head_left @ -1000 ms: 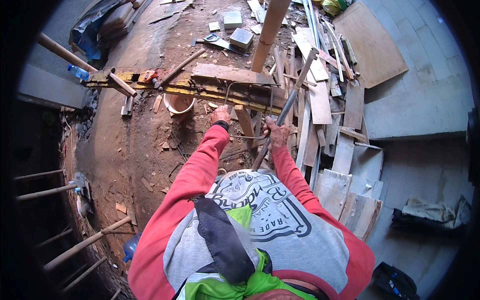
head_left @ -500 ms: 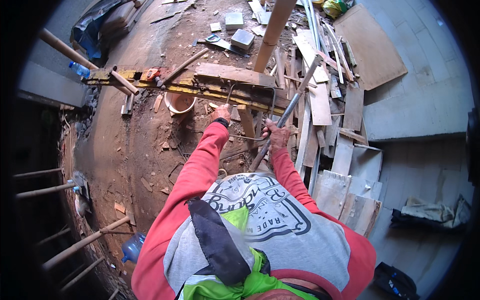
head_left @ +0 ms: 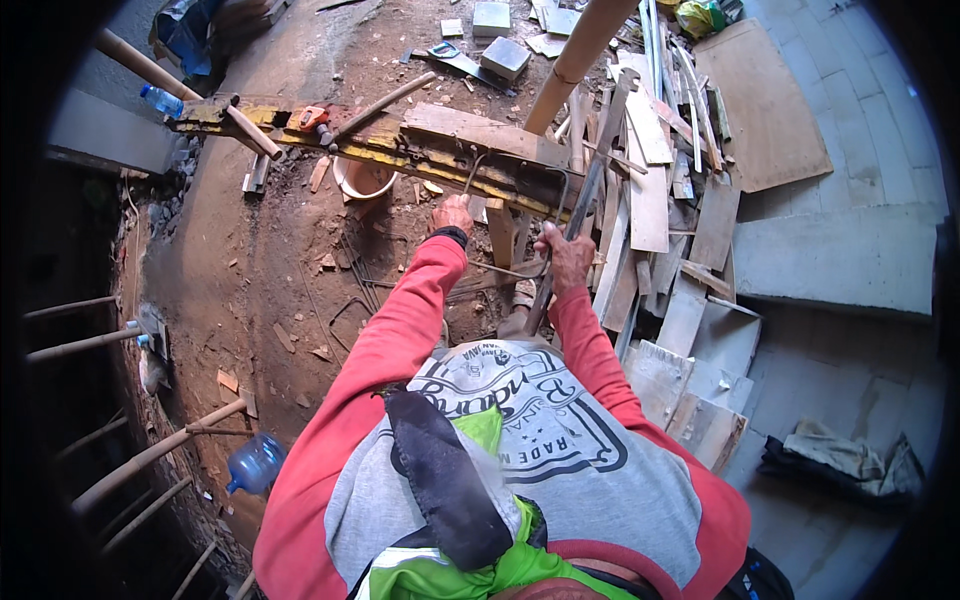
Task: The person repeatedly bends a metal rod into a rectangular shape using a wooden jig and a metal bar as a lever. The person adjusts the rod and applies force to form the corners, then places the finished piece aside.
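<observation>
My left hand is closed around one leg of a bent steel rod, just on my side of a worn beam with yellow paint. The rod hooks over the beam's top and appears to continue toward my right hand. My right hand grips a long dark steel bar, which slants from near my body up past the beam's right end. The fingers partly hide how rod and bar meet. On the beam lie a flat board, a hammer and an orange tape measure.
A bucket stands beneath the beam. Beyond it lie a handsaw and grey blocks. Scrap planks pile up on the right. Bamboo poles and a blue water jug are at left.
My right hand has shifted its hold, and the bar stands more steeply, its far end higher in view. My left hand stays on the rod. The view has shifted slightly.
</observation>
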Motion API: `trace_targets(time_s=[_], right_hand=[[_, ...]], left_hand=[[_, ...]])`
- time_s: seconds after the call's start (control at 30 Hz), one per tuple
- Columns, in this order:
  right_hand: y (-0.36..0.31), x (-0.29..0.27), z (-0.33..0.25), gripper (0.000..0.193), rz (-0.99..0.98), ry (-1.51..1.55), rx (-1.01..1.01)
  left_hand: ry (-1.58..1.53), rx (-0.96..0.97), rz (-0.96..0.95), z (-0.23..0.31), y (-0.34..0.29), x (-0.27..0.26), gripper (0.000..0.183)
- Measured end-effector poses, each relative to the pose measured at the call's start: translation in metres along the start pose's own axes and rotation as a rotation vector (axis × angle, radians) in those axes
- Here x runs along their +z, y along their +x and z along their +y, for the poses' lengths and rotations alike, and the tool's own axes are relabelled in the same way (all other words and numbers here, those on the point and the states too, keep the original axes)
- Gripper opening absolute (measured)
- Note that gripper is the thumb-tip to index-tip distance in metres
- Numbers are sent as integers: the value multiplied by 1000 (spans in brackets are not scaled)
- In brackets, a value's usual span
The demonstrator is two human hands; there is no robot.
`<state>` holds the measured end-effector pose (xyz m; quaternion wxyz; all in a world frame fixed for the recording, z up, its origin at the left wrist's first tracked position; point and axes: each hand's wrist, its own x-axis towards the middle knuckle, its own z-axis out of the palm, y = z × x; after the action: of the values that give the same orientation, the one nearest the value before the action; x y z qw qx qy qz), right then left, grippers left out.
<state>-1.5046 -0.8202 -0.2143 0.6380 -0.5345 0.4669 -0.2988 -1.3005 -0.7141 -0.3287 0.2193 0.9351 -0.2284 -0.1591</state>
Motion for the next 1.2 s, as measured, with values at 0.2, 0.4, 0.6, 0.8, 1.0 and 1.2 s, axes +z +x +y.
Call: trace_targets(time_s=[0.2,0.4,0.6,0.8,1.0,1.2], right_hand=[[48,-3,-11,23,78,-35,17],[45,-13,-20,19,-39,30,-6],[41,-15,-30,19,-96,1,45],[49,-16,-30,18,-98,44,41],[53,-15,-23,18,-59,36,7],[52,-12,-22,17,-35,9,-25]], left_hand=[[33,148,-35,21,-9,-19,37],[-32,-46,-34,7,0,-1,39],[-27,-15,-5,-2,-1,0,44],[-16,-158,-55,27,-15,-31,48],[-36,-138,-37,26,-14,-28,46],[-43,-159,-50,34,-20,-38,44]])
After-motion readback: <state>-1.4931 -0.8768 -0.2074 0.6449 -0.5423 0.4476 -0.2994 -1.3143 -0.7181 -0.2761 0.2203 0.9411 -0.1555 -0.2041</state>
